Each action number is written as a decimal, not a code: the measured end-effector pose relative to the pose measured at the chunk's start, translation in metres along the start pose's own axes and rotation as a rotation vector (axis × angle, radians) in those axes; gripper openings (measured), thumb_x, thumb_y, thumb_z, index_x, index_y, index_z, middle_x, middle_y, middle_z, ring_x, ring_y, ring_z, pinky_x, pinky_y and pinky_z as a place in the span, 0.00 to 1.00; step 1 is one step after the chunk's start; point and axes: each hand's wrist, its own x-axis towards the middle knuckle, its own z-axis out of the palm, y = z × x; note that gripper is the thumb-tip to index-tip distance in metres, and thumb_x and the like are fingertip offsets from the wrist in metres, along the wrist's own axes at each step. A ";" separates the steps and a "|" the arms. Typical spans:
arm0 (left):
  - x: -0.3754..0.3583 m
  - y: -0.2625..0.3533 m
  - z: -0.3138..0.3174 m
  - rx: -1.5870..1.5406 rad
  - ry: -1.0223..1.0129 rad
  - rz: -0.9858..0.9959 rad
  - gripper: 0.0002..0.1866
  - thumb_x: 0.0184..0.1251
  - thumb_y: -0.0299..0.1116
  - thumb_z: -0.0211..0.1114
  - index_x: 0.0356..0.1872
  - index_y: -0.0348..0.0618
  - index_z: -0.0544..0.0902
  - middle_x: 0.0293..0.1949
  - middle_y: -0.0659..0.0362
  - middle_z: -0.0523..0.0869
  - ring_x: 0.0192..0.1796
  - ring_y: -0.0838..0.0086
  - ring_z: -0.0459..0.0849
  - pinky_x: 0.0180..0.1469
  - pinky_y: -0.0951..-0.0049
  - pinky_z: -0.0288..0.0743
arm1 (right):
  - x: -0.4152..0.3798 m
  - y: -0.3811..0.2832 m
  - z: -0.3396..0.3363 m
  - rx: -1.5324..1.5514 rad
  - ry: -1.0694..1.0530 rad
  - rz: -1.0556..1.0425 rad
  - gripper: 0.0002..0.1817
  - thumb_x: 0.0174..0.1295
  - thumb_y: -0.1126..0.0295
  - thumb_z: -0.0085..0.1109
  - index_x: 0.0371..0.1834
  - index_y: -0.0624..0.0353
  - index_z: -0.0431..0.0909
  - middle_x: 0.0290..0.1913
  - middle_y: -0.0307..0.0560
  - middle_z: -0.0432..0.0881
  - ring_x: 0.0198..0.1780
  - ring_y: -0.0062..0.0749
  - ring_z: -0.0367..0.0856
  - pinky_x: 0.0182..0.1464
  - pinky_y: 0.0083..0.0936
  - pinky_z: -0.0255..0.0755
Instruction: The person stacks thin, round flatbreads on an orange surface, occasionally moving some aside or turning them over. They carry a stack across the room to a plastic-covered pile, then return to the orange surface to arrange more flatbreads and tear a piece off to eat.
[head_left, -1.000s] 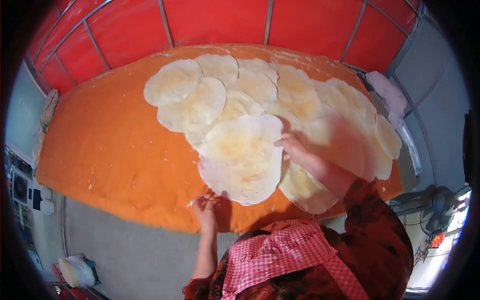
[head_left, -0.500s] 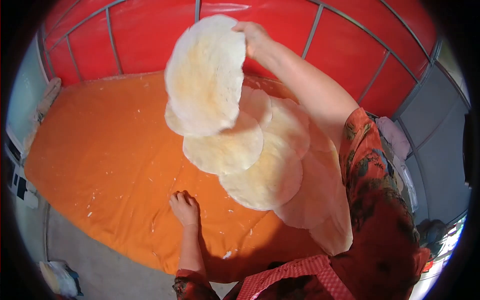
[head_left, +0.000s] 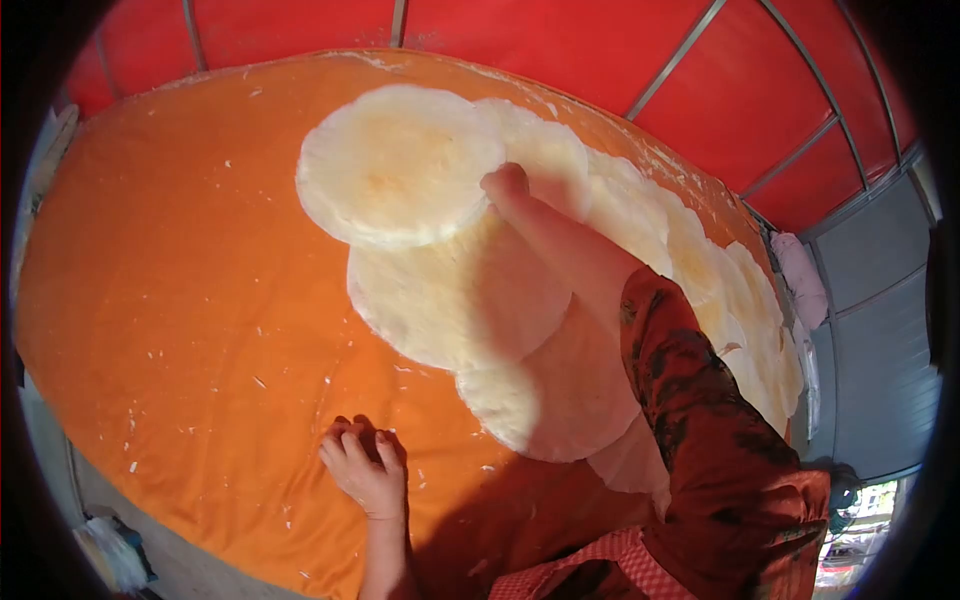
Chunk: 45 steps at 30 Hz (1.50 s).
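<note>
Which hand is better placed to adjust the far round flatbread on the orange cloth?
Right. The right hand reaches out to the edge of the far flatbread, while the left hand presses flat on the orange cloth near the person, well apart from it.

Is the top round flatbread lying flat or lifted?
Flat: the pale round flatbread lies spread on the orange cloth, overlapping the next one; right hand touches its edge.

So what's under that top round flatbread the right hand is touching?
The pale round flatbread overlaps a second flatbread and the orange cloth. The right hand rests at its edge. How far that second flatbread runs beneath it is hidden.
</note>
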 end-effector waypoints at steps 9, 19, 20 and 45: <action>0.000 -0.002 0.005 0.027 0.000 -0.008 0.13 0.57 0.37 0.58 0.37 0.38 0.76 0.43 0.46 0.74 0.46 0.49 0.72 0.48 0.52 0.66 | 0.064 0.046 0.026 0.162 -0.053 -0.602 0.19 0.46 0.73 0.66 0.44 0.59 0.80 0.35 0.52 0.82 0.32 0.34 0.82 0.25 0.32 0.73; -0.002 0.009 0.001 0.061 -0.002 0.004 0.12 0.59 0.35 0.58 0.37 0.36 0.74 0.44 0.47 0.74 0.47 0.50 0.72 0.49 0.55 0.67 | -0.105 -0.033 -0.145 0.655 -0.425 -0.359 0.05 0.56 0.72 0.61 0.35 0.56 0.78 0.24 0.36 0.72 0.21 0.20 0.68 0.21 0.17 0.61; -0.002 0.009 0.002 0.063 -0.001 0.003 0.12 0.58 0.35 0.58 0.36 0.36 0.74 0.44 0.47 0.74 0.47 0.50 0.72 0.48 0.54 0.67 | -0.107 -0.019 -0.151 0.804 -0.427 0.099 0.03 0.56 0.69 0.62 0.30 0.54 0.78 0.24 0.35 0.72 0.22 0.19 0.68 0.20 0.18 0.61; -0.011 0.006 0.008 0.118 0.006 0.028 0.14 0.55 0.34 0.60 0.40 0.38 0.76 0.47 0.49 0.74 0.51 0.52 0.72 0.52 0.56 0.68 | -0.073 0.139 -0.125 0.457 -0.121 0.185 0.15 0.41 0.70 0.71 0.32 0.63 0.79 0.29 0.47 0.80 0.27 0.35 0.77 0.26 0.33 0.67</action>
